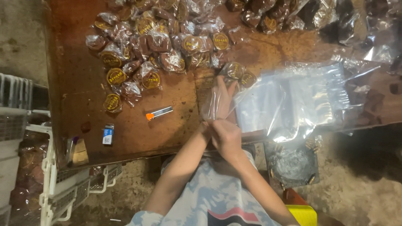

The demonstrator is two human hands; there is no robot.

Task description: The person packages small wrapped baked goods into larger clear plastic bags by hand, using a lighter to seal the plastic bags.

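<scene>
A: What's the surface like?

B: A worn brown tabletop (167, 125), stained and scuffed, with crumbs scattered over it. Its near edge runs just in front of the person's lap. Below and around it the floor (368, 180) is rough and grey, dim on the right.

A: And on it?

B: A big heap of wrapped brown sweets (155, 46) with round yellow labels fills the far side. More lie in clear wrap at the top right. A stack of clear bags (301, 100) is spread on the right, near the hands. An orange-tipped cutter (159, 113) lies alone towards the middle, and a small blue-and-white box (108, 134) sits near the front left edge.

A: The hands?

B: The left hand (224, 94) is pushed flat inside a small clear bag (211, 104), fingers stretched out, its tips touching two sweets (239, 74) at the edge of the heap. So its grip is open, closed on nothing. The right hand (226, 136) is just behind it, its grip pinched shut on the mouth of that bag at the left wrist.

A: Anything off the tabletop?

B: White wire crates (63, 184) stand to the left, a dark tray (291, 163) of plastic on the floor to the right, and a yellow stool (302, 214) at the bottom
</scene>
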